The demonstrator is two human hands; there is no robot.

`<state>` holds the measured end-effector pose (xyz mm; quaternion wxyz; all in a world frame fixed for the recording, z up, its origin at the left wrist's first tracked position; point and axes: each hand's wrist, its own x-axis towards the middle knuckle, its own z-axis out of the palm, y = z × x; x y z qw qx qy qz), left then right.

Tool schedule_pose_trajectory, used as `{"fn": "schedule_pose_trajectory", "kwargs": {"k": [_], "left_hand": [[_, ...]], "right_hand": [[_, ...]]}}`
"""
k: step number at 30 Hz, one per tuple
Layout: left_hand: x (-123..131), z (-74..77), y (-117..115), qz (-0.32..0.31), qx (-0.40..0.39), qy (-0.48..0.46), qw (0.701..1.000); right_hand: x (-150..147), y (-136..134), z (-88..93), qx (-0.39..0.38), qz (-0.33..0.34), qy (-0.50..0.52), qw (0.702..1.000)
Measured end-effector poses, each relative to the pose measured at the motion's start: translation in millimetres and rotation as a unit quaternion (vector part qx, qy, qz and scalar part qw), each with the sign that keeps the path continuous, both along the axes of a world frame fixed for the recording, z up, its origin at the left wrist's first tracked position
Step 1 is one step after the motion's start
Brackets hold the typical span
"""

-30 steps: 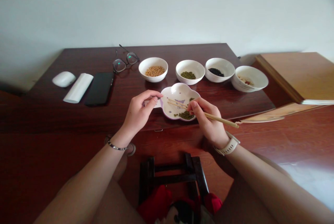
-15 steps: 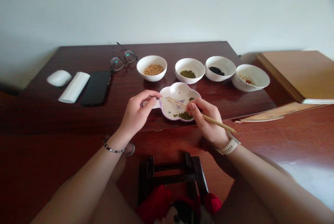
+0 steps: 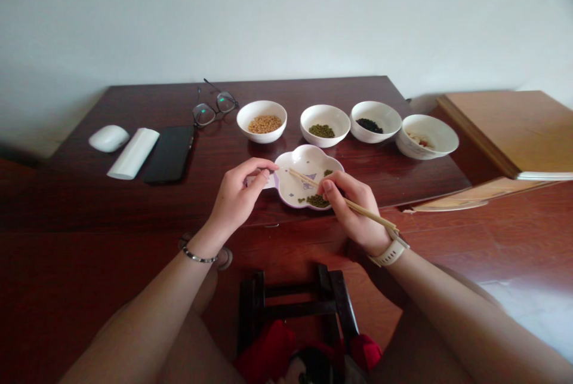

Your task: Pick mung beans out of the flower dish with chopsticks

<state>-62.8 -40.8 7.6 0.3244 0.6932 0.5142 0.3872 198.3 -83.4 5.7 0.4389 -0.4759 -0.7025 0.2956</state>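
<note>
A flower-shaped white dish (image 3: 289,190) with a purple rim and a side handle rests near the table's front edge. My left hand (image 3: 239,190) is closed on its handle, thumb and index finger by the rim. In my right hand (image 3: 356,208) is a pair of chopsticks (image 3: 371,215), slanting so that their tips lie over the dish's middle, close together. I make out no bean between the tips. Green beans (image 3: 317,200) are heaped at the dish's front right, partly hidden by my right hand, with a few more (image 3: 328,172) at its right side.
Behind the dish stand white bowls of yellow beans (image 3: 265,124), green beans (image 3: 322,131), black beans (image 3: 369,126) and pale, reddish pieces (image 3: 421,141). Eyeglasses (image 3: 216,108), a phone (image 3: 169,154), a white case (image 3: 133,154) and a white rounded object (image 3: 108,138) lie left. A wooden board (image 3: 510,127) is at right.
The whole view has shifted slightly, with the table's things a little lower in it. Both hands keep their grips, and the chopstick tips stay over the dish's middle.
</note>
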Motion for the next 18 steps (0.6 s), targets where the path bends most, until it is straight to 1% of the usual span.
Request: {"fn": "schedule_pose_trajectory", "kwargs": {"k": [18], "left_hand": [[0.1, -0.5, -0.7, -0.001, -0.002, -0.007, 1.000]], "right_hand": [[-0.1, 0.0, 0.1, 0.004, -0.003, -0.009, 1.000]]}}
